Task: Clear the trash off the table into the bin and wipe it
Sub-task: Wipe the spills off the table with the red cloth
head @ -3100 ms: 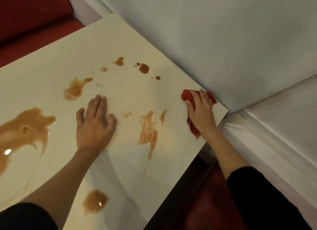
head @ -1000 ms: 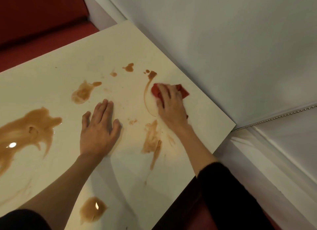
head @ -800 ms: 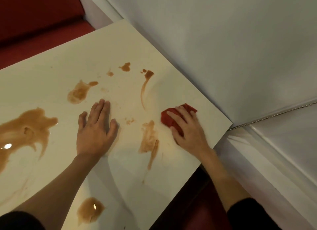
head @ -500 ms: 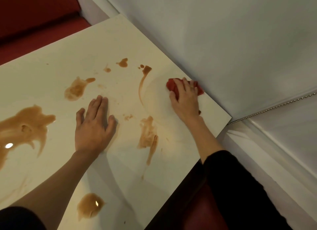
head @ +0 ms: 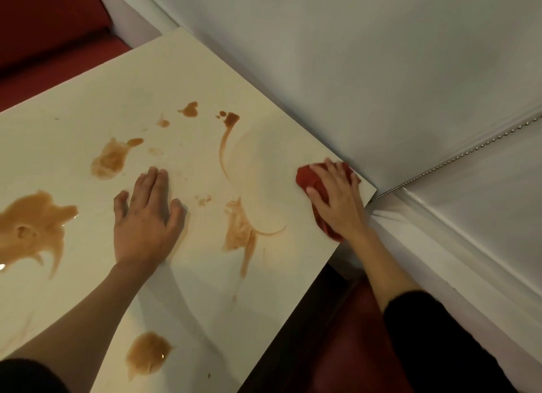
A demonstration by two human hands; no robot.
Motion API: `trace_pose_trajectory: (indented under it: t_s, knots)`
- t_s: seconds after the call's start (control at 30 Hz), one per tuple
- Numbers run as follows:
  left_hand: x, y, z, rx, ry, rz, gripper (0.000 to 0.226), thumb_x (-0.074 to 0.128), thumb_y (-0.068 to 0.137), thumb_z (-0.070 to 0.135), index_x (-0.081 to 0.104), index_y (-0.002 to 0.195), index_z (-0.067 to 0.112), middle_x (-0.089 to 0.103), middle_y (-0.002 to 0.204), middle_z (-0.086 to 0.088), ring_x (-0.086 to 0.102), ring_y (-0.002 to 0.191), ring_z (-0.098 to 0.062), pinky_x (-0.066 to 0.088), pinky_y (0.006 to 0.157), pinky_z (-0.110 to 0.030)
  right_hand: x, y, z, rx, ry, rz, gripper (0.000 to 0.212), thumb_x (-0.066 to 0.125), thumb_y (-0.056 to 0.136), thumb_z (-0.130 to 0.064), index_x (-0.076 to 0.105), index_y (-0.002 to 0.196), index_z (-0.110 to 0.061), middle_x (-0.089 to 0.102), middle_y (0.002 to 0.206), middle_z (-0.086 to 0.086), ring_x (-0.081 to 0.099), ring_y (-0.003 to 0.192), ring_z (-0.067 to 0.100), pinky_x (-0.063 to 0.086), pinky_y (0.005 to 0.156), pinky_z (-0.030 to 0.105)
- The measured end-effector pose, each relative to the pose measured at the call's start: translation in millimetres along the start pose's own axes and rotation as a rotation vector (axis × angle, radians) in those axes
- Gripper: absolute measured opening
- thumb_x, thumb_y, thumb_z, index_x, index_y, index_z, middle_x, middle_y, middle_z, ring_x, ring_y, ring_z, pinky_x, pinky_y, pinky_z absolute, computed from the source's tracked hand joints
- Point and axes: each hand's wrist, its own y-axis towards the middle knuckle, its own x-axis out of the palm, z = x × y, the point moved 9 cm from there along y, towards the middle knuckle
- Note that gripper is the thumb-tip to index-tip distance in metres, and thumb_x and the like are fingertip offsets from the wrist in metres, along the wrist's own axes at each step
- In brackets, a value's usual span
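A crumpled red cloth (head: 305, 178) lies at the right-hand corner of the cream table (head: 117, 93), right of frame centre, its glossy top blotched with brown spills (head: 32, 225).

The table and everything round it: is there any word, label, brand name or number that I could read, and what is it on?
None: no text shows anywhere in the head view.
The table bears only brown spills, no print.
The red cloth under the right hand shows no label or tag.
The pale padded wall is plain, with no sign.
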Motion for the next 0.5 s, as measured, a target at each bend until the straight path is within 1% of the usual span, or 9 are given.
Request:
trace_pose_trajectory:
  t_s: [0.03, 0.1, 0.17, 0.23, 0.3, 0.37, 0.4, 0.43, 0.5]
  knots:
    - [0.5, 0.0, -0.3, 0.000, 0.000, -0.002, 0.065, 0.025, 0.094, 0.044, 0.028, 0.152, 0.015, 0.024, 0.160, -0.001, 0.016, 0.147, -0.012, 0.009, 0.118, -0.042, 1.1, 12.7, 1.9, 0.075, -0.016, 0.016, 0.062, 0.025, 0.091, -0.060, 0.041, 0.142, -0.029, 0.031, 0.155, 0.008, 0.023, 0.144, 0.032, 0.014, 0.115, 0.056]
    - [0.6, -0.1, -0.7, 0.000, -0.003, -0.002, 0.065, 0.025, 0.094, 0.044, 0.027, 0.152, 0.016, 0.023, 0.160, -0.001, 0.015, 0.147, -0.011, 0.008, 0.118, -0.041, 5.6, 28.4, -3.1, 0.193, -0.042, 0.042, 0.062, 0.026, 0.090, -0.057, 0.042, 0.142, -0.027, 0.033, 0.154, 0.010, 0.023, 0.143, 0.037, 0.012, 0.115, 0.057]
    - [0.5, -0.5, -0.6, 0.002, -0.006, -0.001, 0.065, 0.025, 0.093, 0.045, 0.027, 0.152, 0.016, 0.023, 0.160, -0.001, 0.015, 0.147, -0.011, 0.008, 0.118, -0.041, 12.8, 26.4, -20.3, 0.212, -0.011, 0.067, 0.061, 0.030, 0.091, -0.054, 0.044, 0.142, -0.024, 0.036, 0.152, 0.012, 0.025, 0.141, 0.041, 0.013, 0.115, 0.057]
    - [-0.1, -0.8, 0.2, 0.004, -0.006, -0.001, 0.065, 0.025, 0.093, 0.044, 0.027, 0.152, 0.016, 0.022, 0.160, -0.001, 0.014, 0.147, -0.011, 0.008, 0.118, -0.041, 21.9, 1.7, -51.2, 0.097, 0.030, 0.056, 0.058, 0.032, 0.093, -0.051, 0.043, 0.143, -0.024, 0.037, 0.152, 0.011, 0.028, 0.141, 0.039, 0.015, 0.115, 0.055]
    - [-0.6, -0.8, 0.5, 0.006, -0.010, -0.005, 0.065, 0.024, 0.093, 0.044, 0.027, 0.152, 0.015, 0.022, 0.160, -0.001, 0.014, 0.147, -0.011, 0.008, 0.118, -0.041, 26.6, -41.7, -82.5, -0.085, 0.058, 0.008, 0.056, 0.035, 0.095, -0.050, 0.042, 0.144, -0.025, 0.036, 0.153, 0.007, 0.028, 0.143, 0.032, 0.017, 0.117, 0.050]
    - [-1.0, -1.4, 0.8, 0.006, -0.017, -0.008, 0.065, 0.024, 0.093, 0.045, 0.027, 0.152, 0.016, 0.022, 0.160, -0.001, 0.014, 0.148, -0.011, 0.008, 0.119, -0.042, 27.0, -87.8, -96.7, -0.263, 0.062, -0.065, 0.054, 0.041, 0.096, -0.049, 0.041, 0.145, -0.027, 0.033, 0.155, 0.003, 0.024, 0.146, 0.023, 0.015, 0.120, 0.045]
    - [-1.3, -1.0, 0.6, 0.005, -0.018, -0.008, 0.065, 0.023, 0.094, 0.045, 0.027, 0.152, 0.016, 0.022, 0.160, -0.001, 0.014, 0.148, -0.011, 0.008, 0.119, -0.042, 25.1, -102.0, -92.6, -0.322, 0.055, -0.084, 0.054, 0.043, 0.096, -0.048, 0.040, 0.145, -0.028, 0.031, 0.156, 0.001, 0.023, 0.146, 0.020, 0.014, 0.120, 0.043]
    - [-1.1, -0.7, 0.1, 0.004, -0.017, -0.009, 0.065, 0.023, 0.094, 0.045, 0.026, 0.152, 0.016, 0.022, 0.160, -0.001, 0.013, 0.148, -0.010, 0.007, 0.119, -0.042, 21.6, -106.3, -82.0, -0.348, 0.046, -0.087, 0.054, 0.044, 0.096, -0.047, 0.040, 0.146, -0.028, 0.032, 0.156, 0.000, 0.023, 0.146, 0.018, 0.015, 0.120, 0.043]
    - [-1.0, -0.4, 0.8, 0.008, -0.012, -0.010, 0.065, 0.023, 0.094, 0.045, 0.026, 0.152, 0.016, 0.021, 0.160, -0.001, 0.013, 0.148, -0.011, 0.007, 0.119, -0.042, 14.9, -90.5, -50.3, -0.273, 0.017, -0.057, 0.055, 0.042, 0.095, -0.047, 0.041, 0.146, -0.024, 0.035, 0.154, 0.002, 0.028, 0.144, 0.019, 0.022, 0.117, 0.049]
